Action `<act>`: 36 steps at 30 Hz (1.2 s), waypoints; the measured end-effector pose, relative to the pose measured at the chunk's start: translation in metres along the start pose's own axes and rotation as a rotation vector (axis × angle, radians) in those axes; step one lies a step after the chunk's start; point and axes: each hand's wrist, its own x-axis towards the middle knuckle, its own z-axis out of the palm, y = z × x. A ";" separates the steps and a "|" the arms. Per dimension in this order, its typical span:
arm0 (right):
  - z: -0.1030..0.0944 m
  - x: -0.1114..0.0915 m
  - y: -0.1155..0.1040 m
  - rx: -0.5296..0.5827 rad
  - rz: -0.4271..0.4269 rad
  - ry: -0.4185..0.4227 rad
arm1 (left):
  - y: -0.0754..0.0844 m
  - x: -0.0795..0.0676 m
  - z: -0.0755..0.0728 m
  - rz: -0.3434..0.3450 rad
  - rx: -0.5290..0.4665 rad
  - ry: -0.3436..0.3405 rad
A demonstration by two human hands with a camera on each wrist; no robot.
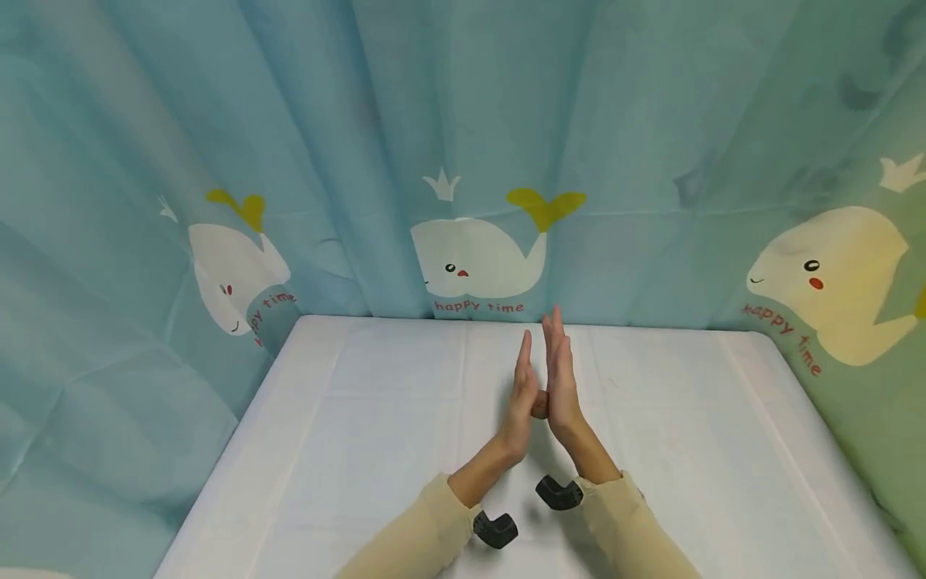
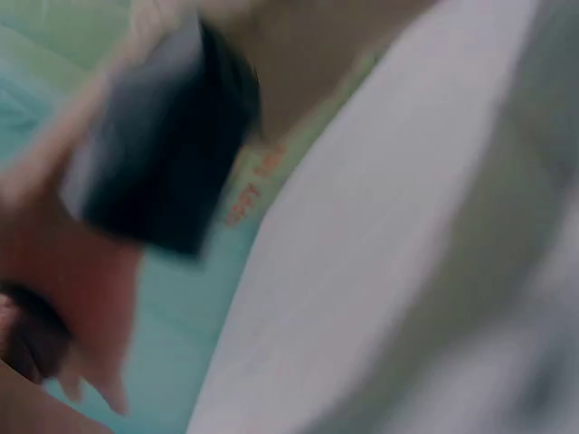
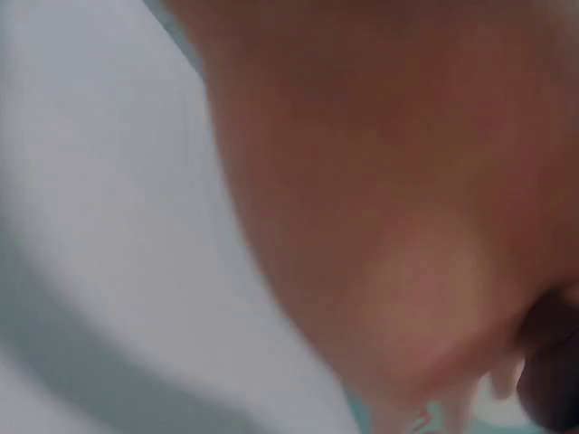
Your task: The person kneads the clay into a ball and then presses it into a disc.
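My left hand (image 1: 518,408) and right hand (image 1: 563,392) face each other palm to palm above the table, fingers straight and pointing up and away. Pressed between the palms is a small, roundish brown ball (image 1: 540,404). Its kind I cannot tell. In the left wrist view the dark brown ball (image 2: 34,342) shows at the lower left, against the right palm. The right wrist view is mostly filled by my right hand (image 3: 398,208), with the ball (image 3: 554,375) at the lower right edge, partly cut off.
A white-covered table (image 1: 383,434) lies under the hands. Behind and beside it hangs a blue-green curtain (image 1: 637,161) printed with whales. A black wrist camera (image 1: 496,531) sits at the left sleeve, another black camera (image 1: 559,493) at the right.
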 end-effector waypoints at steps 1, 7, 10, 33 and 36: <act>-0.001 0.000 0.004 0.009 0.016 0.005 | 0.002 -0.001 0.001 -0.003 0.001 -0.007; 0.004 -0.011 0.022 0.047 0.068 -0.015 | 0.014 0.003 0.000 0.078 0.043 0.018; 0.009 -0.021 0.026 0.069 0.063 -0.016 | 0.015 0.008 -0.001 0.112 0.079 0.025; -0.002 -0.038 0.017 0.047 0.027 0.056 | 0.021 -0.004 0.015 0.060 0.065 -0.064; 0.005 -0.045 0.024 0.021 0.032 0.025 | 0.021 -0.002 0.010 0.075 0.069 -0.026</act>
